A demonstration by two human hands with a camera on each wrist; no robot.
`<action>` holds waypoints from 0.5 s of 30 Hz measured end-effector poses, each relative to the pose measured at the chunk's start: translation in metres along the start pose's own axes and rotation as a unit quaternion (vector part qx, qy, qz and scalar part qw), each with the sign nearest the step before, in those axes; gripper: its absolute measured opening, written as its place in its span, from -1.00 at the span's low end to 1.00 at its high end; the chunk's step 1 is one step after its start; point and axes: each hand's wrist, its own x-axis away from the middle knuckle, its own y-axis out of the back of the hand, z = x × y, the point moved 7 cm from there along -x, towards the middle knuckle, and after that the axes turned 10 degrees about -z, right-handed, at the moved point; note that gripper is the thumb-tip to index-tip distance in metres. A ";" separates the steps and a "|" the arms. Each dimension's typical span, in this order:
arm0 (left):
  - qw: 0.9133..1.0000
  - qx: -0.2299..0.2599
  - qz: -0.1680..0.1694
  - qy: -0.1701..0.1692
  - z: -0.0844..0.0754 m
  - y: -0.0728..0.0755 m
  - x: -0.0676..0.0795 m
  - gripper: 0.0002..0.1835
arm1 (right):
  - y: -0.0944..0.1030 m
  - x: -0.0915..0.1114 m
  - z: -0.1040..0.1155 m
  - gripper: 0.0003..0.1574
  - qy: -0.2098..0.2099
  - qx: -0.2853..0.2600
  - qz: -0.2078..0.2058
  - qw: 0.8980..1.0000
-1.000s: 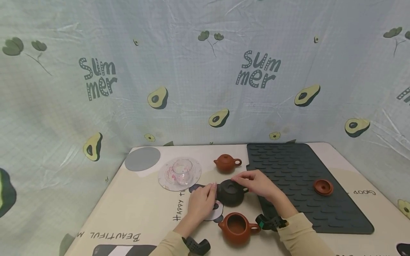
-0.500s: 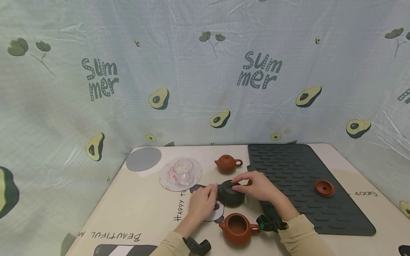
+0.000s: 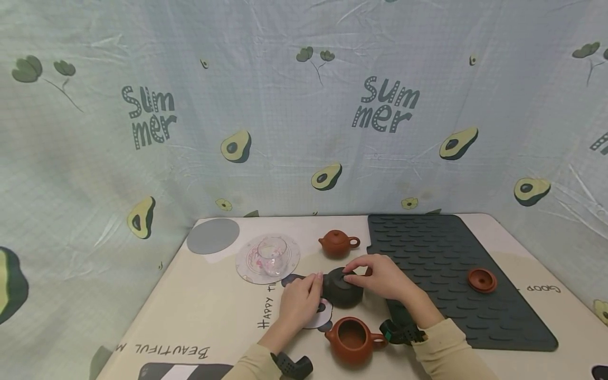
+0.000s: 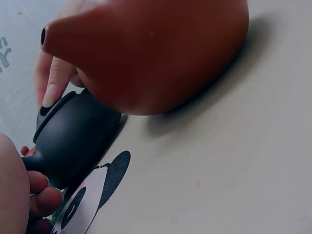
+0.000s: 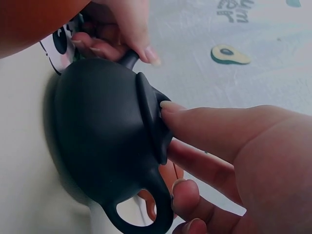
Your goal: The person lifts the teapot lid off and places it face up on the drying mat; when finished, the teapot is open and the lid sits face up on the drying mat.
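A black teapot stands on the table with its lid seated on top. My left hand grips its spout between thumb and curled fingers. From the other side my right hand pinches the knob of the lid, thumb and index finger on it. The looped handle points to the right, below my right fingers. Closer to me stands a reddish-brown teapot without a lid, its spout large in the left wrist view.
A smaller lidded brown teapot stands behind the black one. To its left, a clear glass cup sits on a patterned round plate. A dark ridged mat covers the right side, bearing a reddish-brown lid.
My right thumb and index finger have shifted from the right side of the black lid onto its knob. My left hand keeps its hold at the spout.
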 end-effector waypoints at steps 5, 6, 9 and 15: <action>1.000 -0.004 -0.002 -0.002 0.000 0.000 0.000 -0.54 | 0.001 0.001 0.000 -0.82 0.002 0.001 -0.005 1.000; 1.000 -0.005 -0.003 -0.002 0.000 0.000 0.000 -0.54 | 0.001 0.001 0.000 -0.82 0.003 0.001 -0.006 1.000; 1.000 -0.006 -0.006 -0.004 0.000 0.000 0.000 -0.54 | 0.001 0.001 0.000 -0.83 0.008 -0.001 -0.008 1.000; 1.000 -0.007 -0.004 -0.001 0.001 0.000 0.000 -0.54 | 0.001 0.001 0.002 -0.85 0.020 -0.009 -0.012 1.000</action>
